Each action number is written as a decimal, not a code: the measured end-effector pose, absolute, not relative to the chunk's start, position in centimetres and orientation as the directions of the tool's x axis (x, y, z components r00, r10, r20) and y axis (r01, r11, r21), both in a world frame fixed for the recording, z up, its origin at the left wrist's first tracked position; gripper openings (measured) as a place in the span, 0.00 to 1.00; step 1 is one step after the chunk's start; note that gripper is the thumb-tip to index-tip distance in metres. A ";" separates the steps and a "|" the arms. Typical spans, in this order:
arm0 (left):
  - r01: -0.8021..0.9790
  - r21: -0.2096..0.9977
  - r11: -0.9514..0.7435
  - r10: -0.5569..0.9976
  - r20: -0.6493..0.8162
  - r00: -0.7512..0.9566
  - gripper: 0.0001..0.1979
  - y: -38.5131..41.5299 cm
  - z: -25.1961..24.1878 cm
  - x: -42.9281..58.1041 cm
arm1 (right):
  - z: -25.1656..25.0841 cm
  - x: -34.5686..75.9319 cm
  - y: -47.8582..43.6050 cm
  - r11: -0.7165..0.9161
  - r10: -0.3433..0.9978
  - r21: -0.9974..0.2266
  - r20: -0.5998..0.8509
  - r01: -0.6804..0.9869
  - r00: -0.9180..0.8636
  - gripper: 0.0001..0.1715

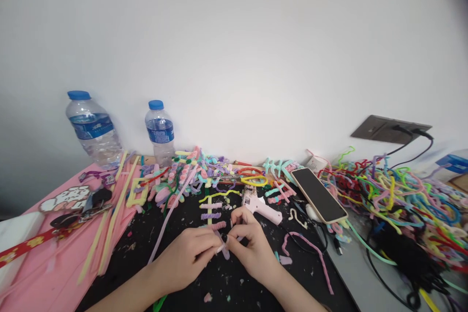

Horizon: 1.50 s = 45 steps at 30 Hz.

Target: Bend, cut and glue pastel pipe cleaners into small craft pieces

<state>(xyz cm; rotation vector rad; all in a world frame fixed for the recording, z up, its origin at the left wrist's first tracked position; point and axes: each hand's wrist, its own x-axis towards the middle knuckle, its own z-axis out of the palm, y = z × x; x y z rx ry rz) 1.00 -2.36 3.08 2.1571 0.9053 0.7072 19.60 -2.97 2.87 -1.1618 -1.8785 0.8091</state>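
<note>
Lying at nine o'clock from the worker's hands, a pink sheet (pixel 36 263) carries a bunch of keys (pixel 91 204), while two blue-capped water bottles (pixel 94 129) stand against the wall at ten and eleven o'clock. On the black mat (pixel 146 239) a person's left hand (pixel 186 258) reaches in from six o'clock, its fingers drawn close together and pinching one end of a short lilac pipe cleaner (pixel 224 249). That piece sits just above the mat, midway between both hands at the bottom centre. At twelve o'clock of it lies a yellow stem with coiled pastel pieces (pixel 211 212). The right hand (pixel 254 248) meets the left, thumb and forefinger nipped narrowly on the other end of the same piece. A pale pink glue gun (pixel 261 204) lies near, at one o'clock, and a phone (pixel 318 195) rests face up at two o'clock. Beyond it, at three o'clock, sprawls a tangled heap of coloured pipe cleaners (pixel 402 195) beneath a wall socket (pixel 389 129).
</note>
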 end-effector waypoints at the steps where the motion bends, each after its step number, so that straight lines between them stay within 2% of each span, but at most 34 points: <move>1: 0.389 0.786 -0.480 0.786 0.188 0.590 0.14 -2.3 3.0 1.0 | 2.9 19.7 -3.0 0.396 0.913 -0.806 0.293 0.439 -0.285 0.13; 4: 0.301 0.927 -0.224 0.845 0.031 0.533 0.15 -2.0 2.7 1.1 | 3.1 20.3 -3.2 0.487 0.873 -0.714 0.405 0.503 -0.271 0.07; 7: 0.163 0.987 0.003 0.834 -0.092 0.544 0.16 -1.6 2.3 1.1 | 3.5 20.8 -3.5 0.614 0.776 -0.541 0.547 0.575 -0.314 0.12; 10: 0.083 0.991 0.105 0.817 -0.134 0.561 0.17 -1.4 2.0 0.9 | 3.8 20.8 -3.6 0.690 0.698 -0.399 0.588 0.604 -0.410 0.12; 13: 0.065 0.989 0.136 0.812 -0.149 0.564 0.17 -1.2 2.0 0.9 | 4.1 20.6 -3.7 0.702 0.689 -0.348 0.552 0.621 -0.470 0.10; 18: 0.157 0.985 0.071 0.819 -0.148 0.555 0.15 -1.5 2.3 1.1 | 4.3 20.4 -3.5 0.695 0.710 -0.372 0.490 0.615 -0.506 0.09; 23: 0.282 0.953 -0.115 0.853 -0.051 0.519 0.13 -1.8 2.7 1.2 | 4.3 20.3 -3.4 0.679 0.733 -0.450 0.453 0.580 -0.507 0.09; 27: 0.413 0.833 -0.368 0.835 0.101 0.541 0.14 -2.0 2.8 1.0 | 4.0 20.1 -3.3 0.664 0.748 -0.497 0.451 0.559 -0.488 0.08; 30: 0.443 0.754 -0.485 0.798 0.175 0.576 0.14 -2.2 2.8 0.7 | 3.8 20.0 -3.3 0.648 0.761 -0.516 0.434 0.560 -0.482 0.06; 37: 0.460 0.721 -0.519 0.789 0.196 0.582 0.12 -2.4 2.9 0.6 | 3.3 19.8 -3.3 0.646 0.763 -0.490 0.426 0.586 -0.486 0.04; 45: 0.479 0.699 -0.532 0.790 0.205 0.578 0.14 -2.4 2.7 0.8 | 2.9 19.7 -3.2 0.552 0.830 -0.551 0.285 0.626 -0.480 0.07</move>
